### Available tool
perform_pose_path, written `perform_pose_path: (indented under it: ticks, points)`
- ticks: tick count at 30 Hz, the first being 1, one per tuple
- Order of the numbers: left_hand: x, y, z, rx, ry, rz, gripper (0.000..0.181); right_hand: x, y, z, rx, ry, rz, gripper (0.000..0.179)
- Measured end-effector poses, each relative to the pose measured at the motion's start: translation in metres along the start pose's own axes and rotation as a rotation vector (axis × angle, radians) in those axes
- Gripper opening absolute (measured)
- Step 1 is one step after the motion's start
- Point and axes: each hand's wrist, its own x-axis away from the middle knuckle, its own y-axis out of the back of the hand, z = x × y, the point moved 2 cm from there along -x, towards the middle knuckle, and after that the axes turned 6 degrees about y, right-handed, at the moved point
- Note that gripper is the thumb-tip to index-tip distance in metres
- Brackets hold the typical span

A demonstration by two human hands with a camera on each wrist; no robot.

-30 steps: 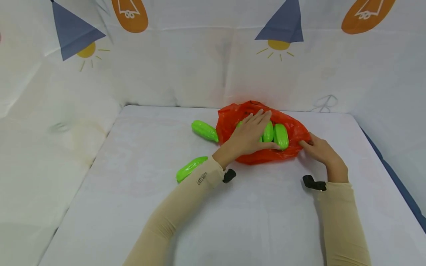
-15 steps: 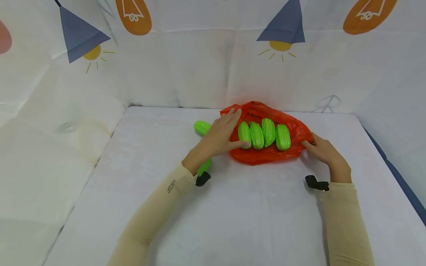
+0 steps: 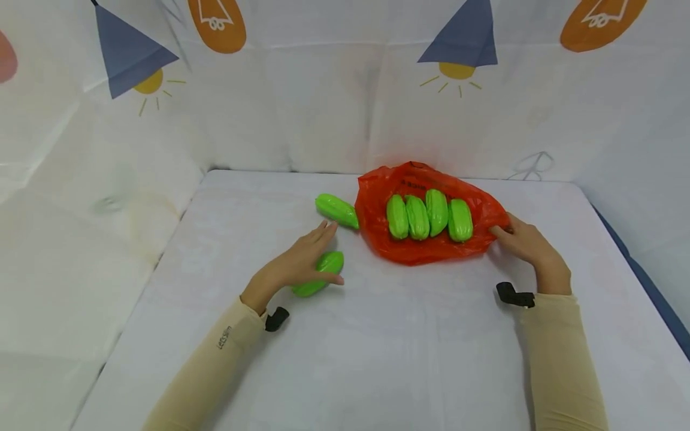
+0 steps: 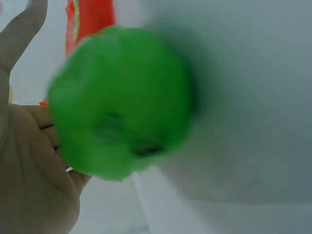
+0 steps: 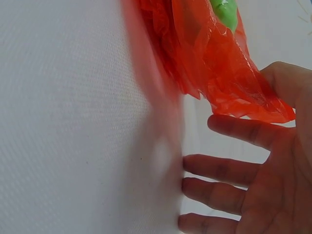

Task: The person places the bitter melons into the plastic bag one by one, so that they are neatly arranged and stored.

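Observation:
My left hand (image 3: 295,262) hovers with fingers spread and thumb apart, over a shiny green gourd-like vegetable (image 3: 332,261) on the table. In the left wrist view that vegetable (image 4: 122,92) looks large and blurred beside the palm. At the other side my right hand (image 3: 530,248) pinches the right edge of a red plastic bag (image 3: 420,256). The right wrist view has the bag's corner (image 5: 243,100) between thumb and forefinger, the other fingers stretched out. Several similar green vegetables (image 3: 398,216) lie in a row on the spread bag. One more (image 3: 336,211) lies at its left edge.
A white-covered table (image 3: 388,347) holds everything. Behind it hangs a white cloth wall (image 3: 318,114) with printed lamp patterns, close to the bag. Black wrist cameras (image 3: 277,319) sit at both wrists.
My left hand has drawn back from the bag, leftward and nearer, to the loose vegetable at the front. The row of vegetables on the bag is now uncovered. My right hand keeps its place.

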Motion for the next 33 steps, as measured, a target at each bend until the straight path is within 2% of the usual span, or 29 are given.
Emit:
perform_pose_path:
  ticks: [3,6,12,16,19,22,24,27,33]
  points:
    - [0.0,-0.007,0.011,0.005,0.019,0.003,0.11,0.0,0.0,-0.002,-0.004,0.001,-0.005,0.076]
    - [-0.004,-0.011,0.017,0.005,0.053,-0.028,0.102,0.0,-0.002,-0.003,-0.01,0.003,-0.004,0.076]
    - [-0.014,-0.005,0.02,-0.031,0.093,-0.08,0.095,0.001,-0.004,-0.004,-0.016,-0.009,-0.01,0.076]
    - [-0.007,0.009,0.023,-0.033,0.073,-0.032,0.103,0.0,-0.004,-0.001,-0.011,0.022,-0.026,0.073]
    - [0.003,0.016,0.026,-0.007,0.056,0.054,0.118,0.0,-0.001,0.002,0.001,0.027,-0.035,0.072]
    - [0.012,0.016,0.03,0.014,0.069,0.136,0.132,0.0,0.001,0.004,0.013,0.025,-0.032,0.073]
    - [0.015,0.013,0.033,0.027,0.084,0.169,0.134,0.0,0.002,0.005,0.018,0.02,-0.024,0.074]
    - [0.015,0.007,0.037,0.039,0.095,0.157,0.13,0.0,0.002,0.005,0.013,0.009,-0.009,0.075]
    - [0.001,-0.001,0.038,0.045,0.066,0.096,0.124,0.001,0.0,0.004,0.004,-0.003,-0.001,0.076]
